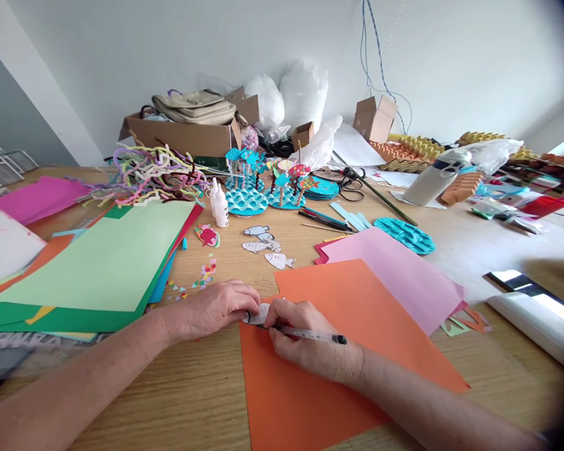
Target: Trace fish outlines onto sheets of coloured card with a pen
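At a wooden table (122, 401) by a pale wall (169, 37), curled hands (219, 308) hold white paper cutout (257, 314) left, pen (314, 336) right.

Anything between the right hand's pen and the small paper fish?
Nothing visible: the right hand holds the pen right at the paper fish, and the left hand's fingers touch it by the orange sheet's edge.

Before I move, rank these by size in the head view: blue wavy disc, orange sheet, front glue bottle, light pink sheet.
Largest to smallest, as they look:
1. orange sheet
2. light pink sheet
3. blue wavy disc
4. front glue bottle
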Demonstrator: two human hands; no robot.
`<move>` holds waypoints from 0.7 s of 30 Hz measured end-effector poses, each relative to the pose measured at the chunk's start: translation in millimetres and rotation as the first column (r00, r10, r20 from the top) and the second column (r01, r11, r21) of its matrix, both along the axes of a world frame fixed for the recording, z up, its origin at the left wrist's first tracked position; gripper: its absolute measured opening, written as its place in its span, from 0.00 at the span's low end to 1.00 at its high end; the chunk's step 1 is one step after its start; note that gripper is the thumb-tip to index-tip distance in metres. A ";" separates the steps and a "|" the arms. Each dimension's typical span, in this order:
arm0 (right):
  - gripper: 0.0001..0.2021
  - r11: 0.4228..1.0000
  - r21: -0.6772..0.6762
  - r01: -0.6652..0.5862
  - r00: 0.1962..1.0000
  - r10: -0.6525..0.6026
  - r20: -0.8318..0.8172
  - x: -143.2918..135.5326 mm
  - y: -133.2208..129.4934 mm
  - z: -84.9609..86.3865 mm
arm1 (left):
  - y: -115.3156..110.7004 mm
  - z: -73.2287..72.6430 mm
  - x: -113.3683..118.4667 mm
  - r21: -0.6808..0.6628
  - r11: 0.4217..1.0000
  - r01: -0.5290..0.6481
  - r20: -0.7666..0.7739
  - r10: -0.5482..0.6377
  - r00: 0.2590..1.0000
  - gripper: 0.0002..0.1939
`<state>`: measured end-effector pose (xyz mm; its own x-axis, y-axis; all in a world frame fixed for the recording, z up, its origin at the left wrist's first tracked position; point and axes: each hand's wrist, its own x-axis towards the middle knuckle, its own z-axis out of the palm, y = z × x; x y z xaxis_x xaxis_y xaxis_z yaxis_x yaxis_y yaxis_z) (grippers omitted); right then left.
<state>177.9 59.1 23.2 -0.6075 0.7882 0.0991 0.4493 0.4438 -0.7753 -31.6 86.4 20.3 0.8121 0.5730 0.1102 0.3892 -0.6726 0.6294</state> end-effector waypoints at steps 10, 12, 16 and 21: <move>0.08 0.999 0.026 -0.020 1.000 0.020 -0.009 -9.0 -1.4 5.5 | -2.1 7.1 2.8 -0.013 1.000 0.012 0.014 -0.012 1.000 0.08; 0.08 0.999 0.042 -0.031 1.000 0.031 0.003 -12.3 -0.4 2.4 | -2.2 7.5 3.0 -0.014 1.000 0.009 0.023 -0.009 1.000 0.09; 0.09 0.996 0.083 -0.021 1.000 0.020 0.019 -15.7 0.8 -1.5 | -2.1 6.2 2.5 -0.013 1.000 0.011 0.044 -0.010 0.999 0.09; 0.09 0.995 0.099 -0.013 0.999 0.008 0.047 -16.2 1.4 -2.1 | -2.1 4.4 2.8 -0.015 1.000 0.007 0.060 -0.006 0.998 0.10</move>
<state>161.7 60.5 21.1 -0.6214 0.7694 0.1480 0.4791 0.5226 -0.7053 -28.8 84.3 24.7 0.8080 0.5697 0.1500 0.3460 -0.6650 0.6618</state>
